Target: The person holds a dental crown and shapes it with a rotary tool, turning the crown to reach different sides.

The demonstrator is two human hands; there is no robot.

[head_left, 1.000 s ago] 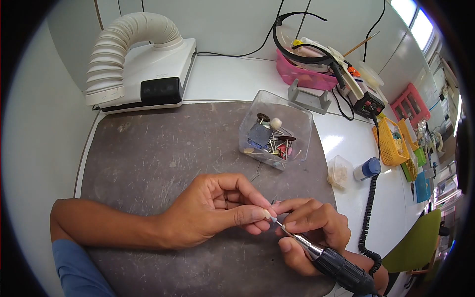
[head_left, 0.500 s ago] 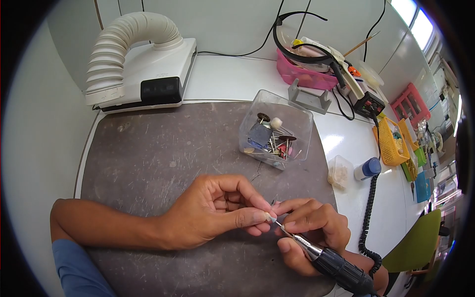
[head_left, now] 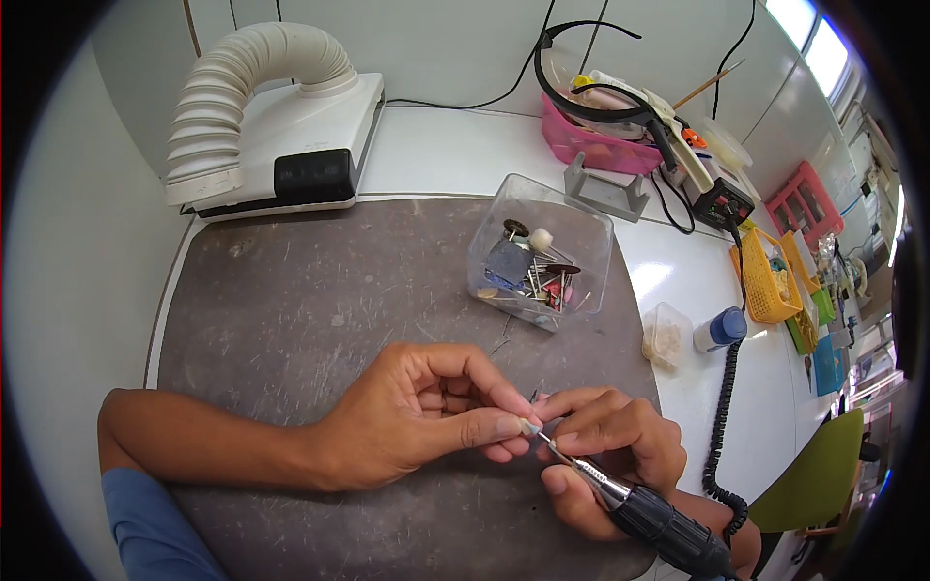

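Note:
My right hand (head_left: 605, 455) grips a black and silver rotary handpiece (head_left: 649, 515), its thin shaft pointing up-left. At the shaft's end sits a small pale bit (head_left: 532, 428), and my left hand (head_left: 417, 412) pinches that bit between thumb and forefinger. The two hands meet over the front of a grey scratched work mat (head_left: 291, 300). A black coiled cord (head_left: 722, 436) runs from the handpiece toward the back right.
A clear plastic box of assorted bits (head_left: 540, 257) stands on the mat behind my hands. A white dust extractor with a ribbed hose (head_left: 266, 121) is at the back left. A small clear tub (head_left: 665, 337), blue-capped bottle (head_left: 720, 329), pink basket (head_left: 596, 140) and yellow basket (head_left: 765, 281) lie right.

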